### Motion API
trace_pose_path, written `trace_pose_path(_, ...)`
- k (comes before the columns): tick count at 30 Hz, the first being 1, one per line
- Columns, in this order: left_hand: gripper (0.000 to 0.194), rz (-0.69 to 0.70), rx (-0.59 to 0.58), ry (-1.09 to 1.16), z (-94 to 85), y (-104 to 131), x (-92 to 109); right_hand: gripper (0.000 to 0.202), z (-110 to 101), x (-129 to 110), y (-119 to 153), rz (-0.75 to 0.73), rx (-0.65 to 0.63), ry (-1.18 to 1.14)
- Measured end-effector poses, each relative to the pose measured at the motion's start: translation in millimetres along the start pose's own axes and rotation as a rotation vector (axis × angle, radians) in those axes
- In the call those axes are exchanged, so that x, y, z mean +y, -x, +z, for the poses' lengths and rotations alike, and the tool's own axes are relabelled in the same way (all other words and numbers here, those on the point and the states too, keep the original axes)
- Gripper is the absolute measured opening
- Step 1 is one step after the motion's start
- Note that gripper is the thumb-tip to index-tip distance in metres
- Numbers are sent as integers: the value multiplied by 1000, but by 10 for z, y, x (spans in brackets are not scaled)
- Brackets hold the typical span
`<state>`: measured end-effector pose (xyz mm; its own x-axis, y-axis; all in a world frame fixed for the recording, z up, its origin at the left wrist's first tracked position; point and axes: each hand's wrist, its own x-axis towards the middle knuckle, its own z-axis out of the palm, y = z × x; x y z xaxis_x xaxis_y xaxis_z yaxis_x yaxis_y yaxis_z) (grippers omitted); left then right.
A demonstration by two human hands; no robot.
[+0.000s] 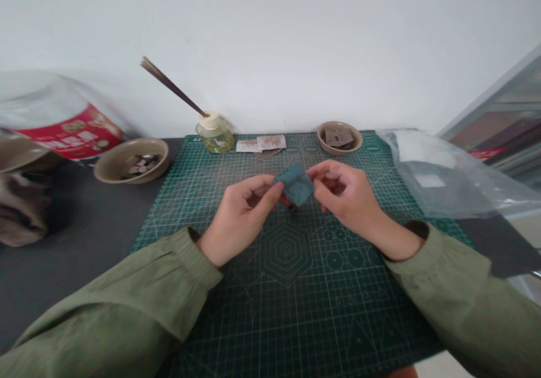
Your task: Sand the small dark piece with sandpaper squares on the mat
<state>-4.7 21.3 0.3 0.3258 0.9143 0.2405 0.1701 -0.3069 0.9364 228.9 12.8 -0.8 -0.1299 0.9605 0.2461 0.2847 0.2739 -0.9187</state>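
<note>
Between my two hands, above the cutting mat (287, 310), is a small bent blue-grey sheet (298, 186) with dark marks along its upper left edge. My left hand (243, 212) pinches its left side between thumb and fingers. At the right edge, the thumb and forefinger of my right hand (349, 195) are closed on it. A small dark piece (292, 208) shows just under the sheet; what it is and whether it is held I cannot tell.
Behind the hands lie worn paper pieces (271, 142) and a bowl (358, 141) with a grey piece. A reed diffuser (215, 136) stands back left. Farther left are a bowl of small blocks (103, 167) and a red-labelled jar (80, 136). A clear plastic bag (460, 198) lies right.
</note>
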Motion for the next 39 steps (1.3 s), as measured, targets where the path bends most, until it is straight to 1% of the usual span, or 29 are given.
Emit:
trace_pose_path(3,28,-63,-17,105,7,-16,-8,17,5,26,-2,-3,15,-1)
trace_pose_path(7,28,-100,-27,181,12,-3,-49,18,10,56,-2,-30,35,-8)
trace_pose_path(10,26,-135,-16,251,25,20,-92,17,13,55,1,-19,45,-32)
trace_pose_path(12,26,-155,-9,297,38,32,-114,20,14,40,0,16,21,-93)
trace_pose_path(14,26,-174,-7,348,50,38,-122,26,12,14,-7,77,-38,-180)
trace_pose_path(17,24,-226,-19,513,58,41,-112,32,2,-40,-30,156,-107,-317)
trace_pose_path(20,23,-289,-45,696,56,47,-92,37,-9,-93,-49,192,-105,-417)
trace_pose_path(22,24,-304,-61,732,53,55,-79,39,-11,-113,-50,206,-103,-444)
trace_pose_path(27,23,-300,-68,735,43,71,-50,40,-3,-101,-30,213,-115,-458)
trace_pose_path(32,21,-303,-43,702,36,66,-50,40,-5,-69,-38,186,-78,-444)
trace_pose_path(35,24,-310,-54,635,36,63,-61,41,-1,-48,-48,163,-73,-418)
trace_pose_path(39,30,-278,-49,403,23,54,-101,44,8,24,-42,104,-39,-296)
